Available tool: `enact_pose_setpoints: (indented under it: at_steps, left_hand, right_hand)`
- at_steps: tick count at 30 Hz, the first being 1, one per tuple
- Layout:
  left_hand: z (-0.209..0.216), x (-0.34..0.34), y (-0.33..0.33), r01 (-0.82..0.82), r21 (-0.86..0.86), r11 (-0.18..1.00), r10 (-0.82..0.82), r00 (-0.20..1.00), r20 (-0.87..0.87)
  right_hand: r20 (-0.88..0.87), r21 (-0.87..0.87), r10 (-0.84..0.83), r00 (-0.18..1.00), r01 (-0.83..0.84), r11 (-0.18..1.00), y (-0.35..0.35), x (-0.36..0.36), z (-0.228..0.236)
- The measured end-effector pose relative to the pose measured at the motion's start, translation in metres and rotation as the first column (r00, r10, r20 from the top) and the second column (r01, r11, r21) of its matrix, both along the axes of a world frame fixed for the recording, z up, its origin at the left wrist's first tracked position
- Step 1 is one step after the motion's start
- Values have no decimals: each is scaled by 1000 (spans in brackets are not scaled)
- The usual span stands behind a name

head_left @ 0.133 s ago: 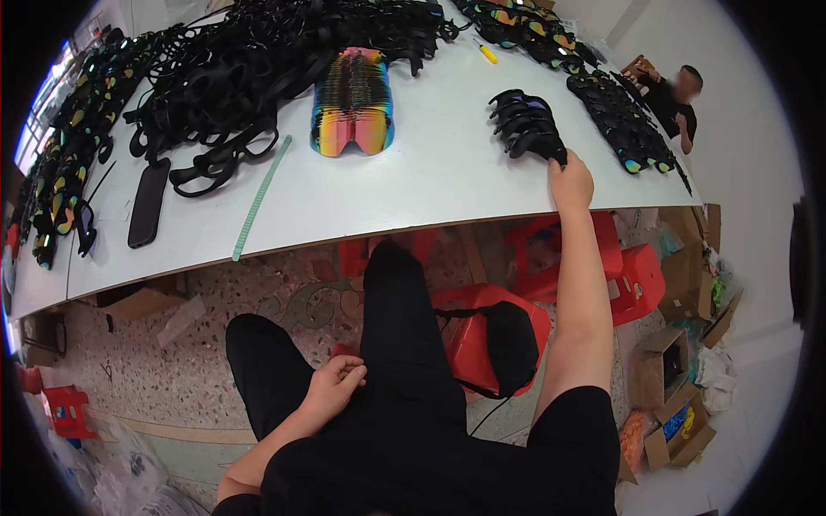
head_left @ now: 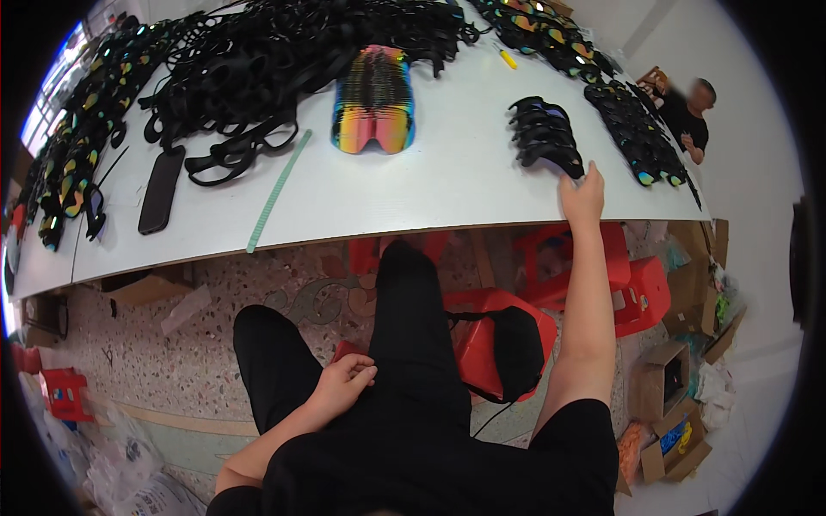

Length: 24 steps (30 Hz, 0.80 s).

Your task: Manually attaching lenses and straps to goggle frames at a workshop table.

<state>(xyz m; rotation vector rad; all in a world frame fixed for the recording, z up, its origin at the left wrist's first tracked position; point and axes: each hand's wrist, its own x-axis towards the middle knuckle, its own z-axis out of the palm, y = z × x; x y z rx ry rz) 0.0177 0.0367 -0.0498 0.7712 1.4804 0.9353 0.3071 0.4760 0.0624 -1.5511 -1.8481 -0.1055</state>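
Observation:
Just in front of a row of black sunglasses (head_left: 545, 135) on the white table is my right hand (head_left: 583, 196). Its thumb and forefinger are spread around the near end of the closest pair, with a gap showing between them. My left hand (head_left: 346, 384) lies on my thigh, fingers loosely bent and slightly apart, with nothing visible in it. A stack of rainbow mirrored lenses (head_left: 375, 107) stands at the middle of the table. Behind and left of it spreads a large heap of black frames (head_left: 232, 73).
On the table lie a phone (head_left: 162, 191), a green strip (head_left: 280, 191), a yellow-handled tool (head_left: 508, 59) and rows of mirrored sunglasses (head_left: 637, 138). Below are a red stool (head_left: 482, 344) with a black bag (head_left: 516, 353), and cardboard boxes (head_left: 661, 378). A person (head_left: 688, 116) is at far right.
My right hand's fingers have parted from the nearest sunglasses, which now lie with the row. The whole view has shifted slightly. My left hand stays on my thigh.

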Motion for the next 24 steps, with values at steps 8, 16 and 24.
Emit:
enact_pose_setpoints:
  at_steps: [8, 16, 24]
  left_hand:
    - [-10, -8, -7, 6, -10, 1000, -6, 1000, 1]
    - [-23, -12, -14, -70, 18, 997, 69, 997, 32]
    - [-22, -14, -12, -60, -1, 998, 60, 998, 23]
  right_hand:
    - [-90, 97, 232, 969, -223, 970, -23, -32, 13]
    - [65, -149, -66, 996, 75, 986, -11, -80, 32]
    - [33, -98, -58, 998, 61, 993, 20, -86, 24]
